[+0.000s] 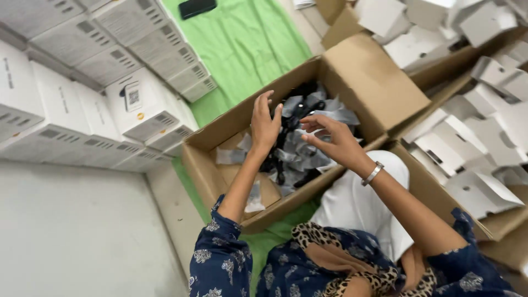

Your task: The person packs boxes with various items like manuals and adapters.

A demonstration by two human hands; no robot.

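- Stacked white rectangular cartons (93, 82) with grey printed panels stand well to the left of the open brown cardboard box (352, 82), and a green cloth (242, 44) lies on the floor between them.
- The left hand (265, 124) hovers over the near-left part of that cardboard box, wrist bent back, fingers spread and lightly curled; it looks open and I cannot see anything gripped in it.
- Inside the box lies a heap of small black parts in clear plastic bags (300, 143), directly under both hands.
- The right hand (333, 137), with a silver bracelet (373, 174) at the wrist, reaches in from the box's near-right edge, palm down, fingers fanned; whether a fingertip pinches a bag is unclear.
- Right of the box, folded white card sleeves (473, 132) fill another carton.
- Risk, as I judge it: the slippery bags could slide out of a loose pinch, or tangled parts could drag neighbours over the box's low front wall onto the cloth.
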